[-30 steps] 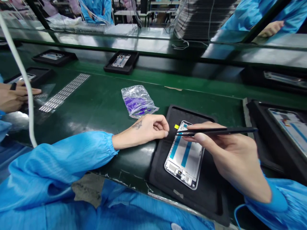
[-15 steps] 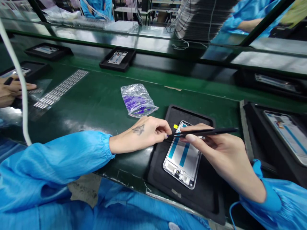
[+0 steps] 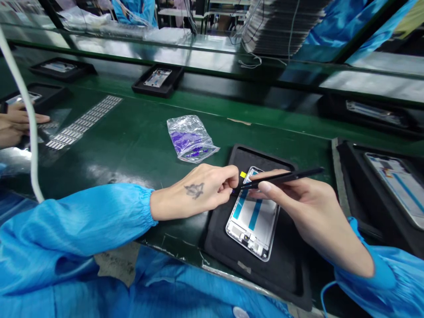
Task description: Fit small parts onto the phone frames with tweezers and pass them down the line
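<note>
My right hand is closed around black tweezers, whose tips point left toward my other hand. My left hand pinches thumb and forefinger together beside those tips, and a speck of purple shows at the fingertips, mostly hidden. Below both hands, a silver phone frame with blue strips and a yellow tab lies in a black tray. My right fingers cover part of its upper end. Beyond my left hand rests a clear zip bag of small purple pieces.
More black trays with phone parts stand at the right and along the back. A strip of white labels lies at left, near another person's hand. A white cable hangs at the left.
The tweezers have drawn slightly back from my left fingertips, with my right hand shifting a little right. My left hand has turned slightly. Trays along the back have slid a little left.
</note>
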Demonstrator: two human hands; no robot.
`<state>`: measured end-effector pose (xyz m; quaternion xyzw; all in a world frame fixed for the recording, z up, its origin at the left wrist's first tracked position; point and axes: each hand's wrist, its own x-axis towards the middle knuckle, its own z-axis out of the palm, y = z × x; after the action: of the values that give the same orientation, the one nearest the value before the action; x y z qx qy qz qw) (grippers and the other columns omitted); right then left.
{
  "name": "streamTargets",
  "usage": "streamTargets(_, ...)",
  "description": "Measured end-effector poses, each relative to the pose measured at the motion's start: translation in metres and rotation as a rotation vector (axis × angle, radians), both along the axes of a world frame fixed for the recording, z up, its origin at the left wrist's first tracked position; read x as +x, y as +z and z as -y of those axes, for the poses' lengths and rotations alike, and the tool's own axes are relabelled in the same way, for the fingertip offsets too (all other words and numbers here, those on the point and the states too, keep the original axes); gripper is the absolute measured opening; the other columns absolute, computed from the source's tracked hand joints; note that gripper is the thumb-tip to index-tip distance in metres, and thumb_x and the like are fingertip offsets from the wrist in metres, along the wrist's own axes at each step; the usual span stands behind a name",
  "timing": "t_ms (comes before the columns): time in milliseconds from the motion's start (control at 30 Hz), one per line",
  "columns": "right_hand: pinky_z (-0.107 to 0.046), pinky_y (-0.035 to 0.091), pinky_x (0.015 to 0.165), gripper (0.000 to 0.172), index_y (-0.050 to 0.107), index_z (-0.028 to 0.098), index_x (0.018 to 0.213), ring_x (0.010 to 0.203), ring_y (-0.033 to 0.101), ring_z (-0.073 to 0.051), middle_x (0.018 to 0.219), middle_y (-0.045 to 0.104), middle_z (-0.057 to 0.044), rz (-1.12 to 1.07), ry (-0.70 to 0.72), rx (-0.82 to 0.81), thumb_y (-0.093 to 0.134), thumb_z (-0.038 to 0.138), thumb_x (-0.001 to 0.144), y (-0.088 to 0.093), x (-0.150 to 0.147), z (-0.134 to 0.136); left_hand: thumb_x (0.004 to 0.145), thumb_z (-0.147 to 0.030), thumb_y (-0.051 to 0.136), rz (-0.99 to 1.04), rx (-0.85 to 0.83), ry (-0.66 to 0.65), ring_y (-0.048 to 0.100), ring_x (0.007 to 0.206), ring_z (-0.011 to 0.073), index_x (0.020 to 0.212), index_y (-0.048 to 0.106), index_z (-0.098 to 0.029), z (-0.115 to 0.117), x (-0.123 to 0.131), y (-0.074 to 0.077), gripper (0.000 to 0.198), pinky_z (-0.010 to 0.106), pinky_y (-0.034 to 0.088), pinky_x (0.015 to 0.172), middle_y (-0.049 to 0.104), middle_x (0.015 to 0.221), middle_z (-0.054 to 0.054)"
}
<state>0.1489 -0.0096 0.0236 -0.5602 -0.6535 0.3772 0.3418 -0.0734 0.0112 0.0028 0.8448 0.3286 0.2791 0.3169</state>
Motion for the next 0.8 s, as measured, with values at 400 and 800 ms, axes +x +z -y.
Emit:
streamTargets(400,-0.040,0.061,0.078,0.034,0.078,0.022,0.097,0.082,0.077,-0.028,0.086,0.080,-0.005,-0.013,0.003,-0.071,0.072,0.053,0.082,-0.001,0.001,0.000,0.085,-0.006,0.053,0.030,-0.107,0.044,0.056,0.065,0.0095,0.095,0.067,-0.016,-0.001,0.002,0.006,0.020,0.022,0.039,0.064,0.061,0.072,-0.004)
streamTargets(800,-0.043,0.064,0.077,0.032,0.077,0.023,0.092,0.079,0.077,-0.029,0.089,0.079,-0.005,-0.147,-0.022,-0.010,0.073,0.052,0.082,-0.002,0.008,-0.001,0.086,-0.015,0.064,0.291,-0.559,0.047,0.068,0.077,0.0107,0.094,0.075,-0.016,-0.012,0.003,-0.010,0.013,0.019,0.051,0.072,0.075,0.085,0.001)
